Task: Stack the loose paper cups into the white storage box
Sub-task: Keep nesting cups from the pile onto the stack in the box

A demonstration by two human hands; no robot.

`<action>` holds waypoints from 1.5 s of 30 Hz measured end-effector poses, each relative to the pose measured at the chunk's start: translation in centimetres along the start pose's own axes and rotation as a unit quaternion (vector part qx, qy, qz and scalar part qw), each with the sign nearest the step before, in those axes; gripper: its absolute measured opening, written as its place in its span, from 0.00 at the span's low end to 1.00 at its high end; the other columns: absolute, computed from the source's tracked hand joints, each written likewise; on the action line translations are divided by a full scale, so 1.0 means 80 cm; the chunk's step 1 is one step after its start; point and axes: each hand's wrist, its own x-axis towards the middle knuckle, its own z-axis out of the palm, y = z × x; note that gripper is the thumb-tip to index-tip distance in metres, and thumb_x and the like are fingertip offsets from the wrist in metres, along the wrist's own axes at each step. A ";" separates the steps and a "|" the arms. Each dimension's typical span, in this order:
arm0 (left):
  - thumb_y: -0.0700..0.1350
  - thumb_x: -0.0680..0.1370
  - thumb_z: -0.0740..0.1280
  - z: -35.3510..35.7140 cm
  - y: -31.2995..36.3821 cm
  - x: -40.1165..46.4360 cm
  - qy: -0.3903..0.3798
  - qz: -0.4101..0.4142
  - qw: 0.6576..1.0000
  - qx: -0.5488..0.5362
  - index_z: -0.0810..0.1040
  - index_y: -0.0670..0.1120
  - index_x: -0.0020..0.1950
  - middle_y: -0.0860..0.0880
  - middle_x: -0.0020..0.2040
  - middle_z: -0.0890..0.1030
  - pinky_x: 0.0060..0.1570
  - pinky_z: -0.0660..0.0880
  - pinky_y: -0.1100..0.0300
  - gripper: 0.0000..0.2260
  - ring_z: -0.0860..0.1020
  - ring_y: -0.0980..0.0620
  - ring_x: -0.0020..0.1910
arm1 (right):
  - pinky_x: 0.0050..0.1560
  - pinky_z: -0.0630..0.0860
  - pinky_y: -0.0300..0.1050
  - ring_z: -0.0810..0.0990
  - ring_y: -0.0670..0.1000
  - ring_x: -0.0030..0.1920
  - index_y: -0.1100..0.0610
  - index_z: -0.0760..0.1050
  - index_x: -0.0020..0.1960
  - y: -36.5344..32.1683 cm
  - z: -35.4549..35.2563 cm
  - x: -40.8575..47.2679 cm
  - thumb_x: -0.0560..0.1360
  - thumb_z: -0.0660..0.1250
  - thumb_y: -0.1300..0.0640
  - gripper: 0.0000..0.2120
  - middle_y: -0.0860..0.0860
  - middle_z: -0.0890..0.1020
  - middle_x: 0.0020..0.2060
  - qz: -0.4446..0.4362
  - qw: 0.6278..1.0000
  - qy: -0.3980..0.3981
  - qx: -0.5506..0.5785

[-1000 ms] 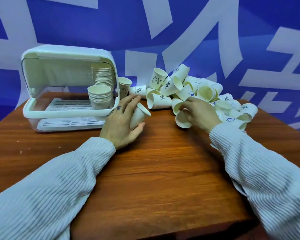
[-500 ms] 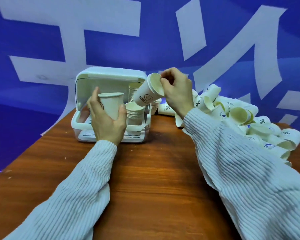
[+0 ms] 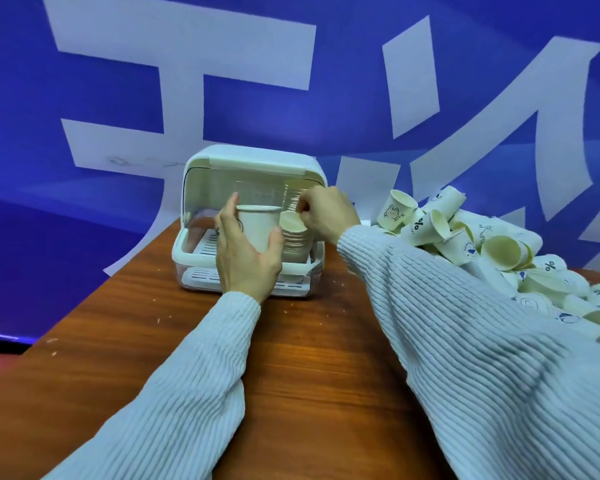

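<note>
Fingers: right now pinch cup onto box stack | left grip cup

a single head-worn wide-angle view looks forward and down along both sleeved arms, close over the wooden table, facing the white storage box against a blue banner wall

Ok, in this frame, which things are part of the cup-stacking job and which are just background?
Job:
- white plastic storage box, lid up
- upright paper cup in left hand
- right hand pinching the cup on the front stack
- taller back stack
- loose cup pile

Background:
- brown wooden table
- blue-and-white banner
</note>
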 end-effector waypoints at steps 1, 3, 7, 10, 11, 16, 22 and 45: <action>0.48 0.76 0.74 0.000 -0.002 0.000 0.000 0.000 1.000 0.005 0.61 0.47 0.78 0.45 0.73 0.70 0.62 0.64 0.62 0.34 0.70 0.47 0.70 | 0.54 0.81 0.58 0.82 0.64 0.53 0.49 0.84 0.50 0.002 0.005 -0.003 0.73 0.63 0.61 0.13 0.56 0.86 0.50 0.003 1.000 -0.001 -0.009; 0.49 0.76 0.74 0.000 -0.005 0.000 0.008 0.005 1.000 0.020 0.62 0.47 0.78 0.45 0.72 0.71 0.62 0.64 0.60 0.34 0.70 0.46 0.69 | 0.54 0.80 0.57 0.82 0.63 0.52 0.50 0.84 0.49 0.007 0.012 -0.007 0.74 0.63 0.60 0.12 0.55 0.86 0.49 0.009 1.000 0.003 0.004; 0.51 0.75 0.75 -0.002 0.000 0.006 0.006 -0.023 1.000 -0.006 0.62 0.50 0.77 0.46 0.72 0.72 0.64 0.70 0.55 0.34 0.71 0.47 0.69 | 0.56 0.80 0.57 0.83 0.59 0.51 0.50 0.85 0.52 0.007 0.014 -0.011 0.77 0.62 0.56 0.12 0.53 0.87 0.50 0.018 0.999 0.008 0.048; 0.49 0.75 0.76 -0.005 0.011 0.017 0.009 -0.030 0.998 -0.052 0.64 0.51 0.75 0.47 0.70 0.73 0.63 0.75 0.55 0.33 0.73 0.48 0.66 | 0.58 0.79 0.54 0.83 0.58 0.54 0.50 0.83 0.57 0.010 0.006 -0.019 0.78 0.61 0.52 0.14 0.51 0.87 0.54 0.033 0.995 0.044 0.088; 0.49 0.74 0.76 -0.004 0.015 0.025 0.005 -0.029 0.998 -0.062 0.64 0.51 0.74 0.48 0.69 0.74 0.62 0.75 0.56 0.33 0.74 0.49 0.65 | 0.59 0.79 0.54 0.83 0.58 0.55 0.49 0.82 0.58 0.013 0.003 -0.021 0.78 0.61 0.51 0.14 0.50 0.87 0.55 0.034 0.993 0.058 0.097; 0.52 0.71 0.79 0.017 0.028 0.065 -0.029 0.022 0.997 -0.062 0.68 0.49 0.69 0.48 0.63 0.77 0.55 0.76 0.62 0.31 0.78 0.49 0.59 | 0.53 0.78 0.52 0.82 0.56 0.52 0.49 0.82 0.53 0.028 -0.011 -0.029 0.78 0.62 0.51 0.11 0.48 0.87 0.50 0.034 0.990 0.083 0.109; 0.50 0.74 0.77 0.046 0.021 0.066 -0.111 0.142 0.981 0.067 0.70 0.48 0.74 0.47 0.73 0.69 0.62 0.72 0.50 0.31 0.72 0.47 0.68 | 0.51 0.79 0.52 0.82 0.58 0.50 0.47 0.82 0.49 0.053 -0.013 -0.048 0.76 0.62 0.49 0.10 0.49 0.87 0.46 0.060 0.986 0.095 0.122; 0.67 0.79 0.56 0.051 -0.031 0.048 -0.186 0.255 0.878 0.360 0.78 0.52 0.63 0.49 0.61 0.82 0.70 0.64 0.46 0.24 0.71 0.48 0.72 | 0.49 0.81 0.53 0.83 0.47 0.39 0.47 0.83 0.46 0.088 0.025 -0.095 0.75 0.65 0.51 0.08 0.44 0.84 0.33 0.066 0.964 0.080 0.244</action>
